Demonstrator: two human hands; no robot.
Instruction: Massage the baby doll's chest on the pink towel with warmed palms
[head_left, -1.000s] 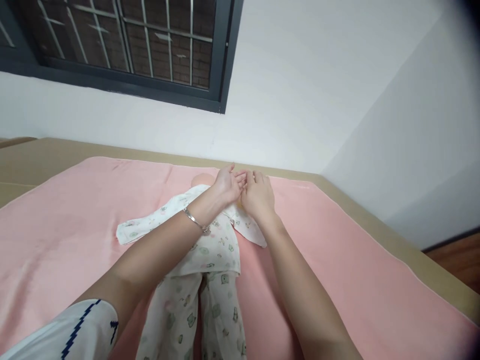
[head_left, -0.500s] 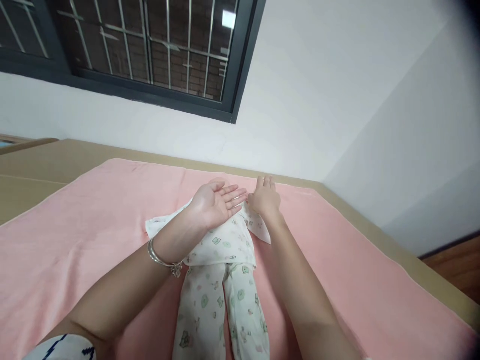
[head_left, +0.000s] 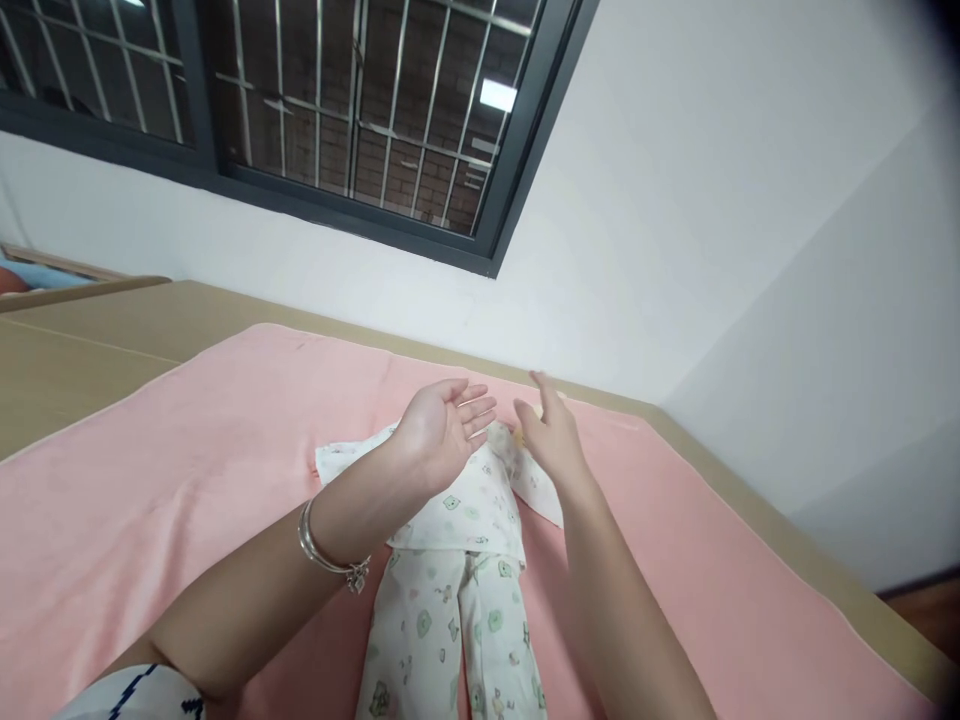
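A small white top with a green and brown animal print lies with its sleeves spread on a pink cloth. Matching trousers extend below its hem toward me. My left hand is over the upper part of the top, palm up, fingers stretched out and holding nothing. Just to the right, my right hand is above the right sleeve with thumb and forefinger apart; its other fingers are partly hidden. Something pale yellow shows beside it, too little to name. My hands hide the neckline.
The pink cloth covers much of a light wooden surface set against a white wall. Above is a dark-framed window with metal bars. A blue item shows at the far left edge.
My right hand has lifted and turned, its forefinger and thumb now spread. My left hand stays palm up in nearly the same place. The whole view has shifted slightly.
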